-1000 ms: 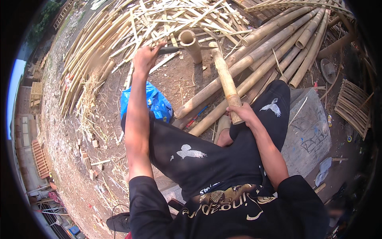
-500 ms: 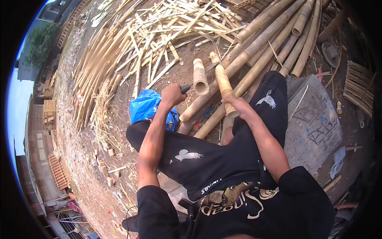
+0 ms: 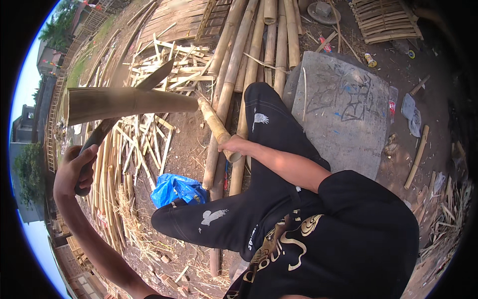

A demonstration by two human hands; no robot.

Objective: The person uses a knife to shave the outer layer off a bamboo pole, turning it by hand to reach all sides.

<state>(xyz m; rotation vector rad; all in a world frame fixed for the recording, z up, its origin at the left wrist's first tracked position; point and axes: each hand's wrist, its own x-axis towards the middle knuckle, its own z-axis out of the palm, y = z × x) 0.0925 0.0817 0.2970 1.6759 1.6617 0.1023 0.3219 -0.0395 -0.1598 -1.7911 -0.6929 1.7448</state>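
Note:
My left hand (image 3: pixel 77 172), raised at the left, is closed round the dark handle of a machete (image 3: pixel 158 75). A thick bamboo section (image 3: pixel 129 102) hangs crosswise on the blade, with blade showing on both sides of it; it looks wedged there, though the bamboo hides the contact. My right hand (image 3: pixel 236 145) grips the near end of a shorter bamboo piece (image 3: pixel 215 122). That piece slants away from me beside the long poles, its far end close to the raised section's right end.
Long bamboo poles (image 3: pixel 233 74) lie ahead of my legs. Split strips (image 3: pixel 181 65) are heaped beyond, and more poles (image 3: pixel 107 199) lie at left. A blue plastic bag (image 3: pixel 177 190) rests by my left knee. A grey slab (image 3: pixel 343 109) lies at right.
My left hand has swung up and left with the machete, lifting the bamboo section off the ground area. My right hand still grips the shorter piece. The view has turned.

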